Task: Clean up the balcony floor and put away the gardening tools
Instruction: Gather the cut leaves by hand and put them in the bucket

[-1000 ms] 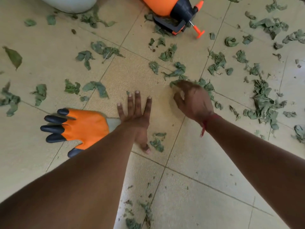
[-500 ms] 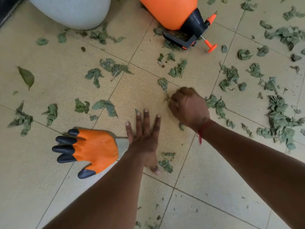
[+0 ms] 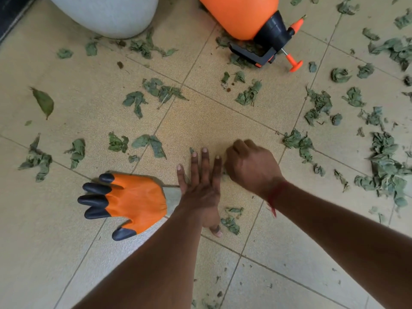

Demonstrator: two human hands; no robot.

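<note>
Dry green leaves (image 3: pixel 387 172) lie scattered over the beige tiled floor (image 3: pixel 66 253), thickest at the right. My left hand (image 3: pixel 200 192) rests flat on the tiles with its fingers straight, its edge against the cuff of an orange gardening glove (image 3: pixel 133 201) with black claw tips. Right beside it, my right hand (image 3: pixel 252 168) is curled into a fist, knuckles up, closed round leaves gathered from the tile; a scrap of green shows at its lower edge. An orange pressure sprayer (image 3: pixel 243 16) with a black pump head lies on its side at the top.
A white rounded pot (image 3: pixel 107 12) stands at the top left. More leaf clusters (image 3: pixel 156 88) lie between the pot and my hands. A small clump (image 3: pixel 230 221) sits by my left thumb. A dark threshold strip (image 3: pixel 11 16) runs along the far left corner.
My right hand closed over the leaves ahead of it and drew back toward my left hand; those leaves are gone from the tile. My left hand stayed flat.
</note>
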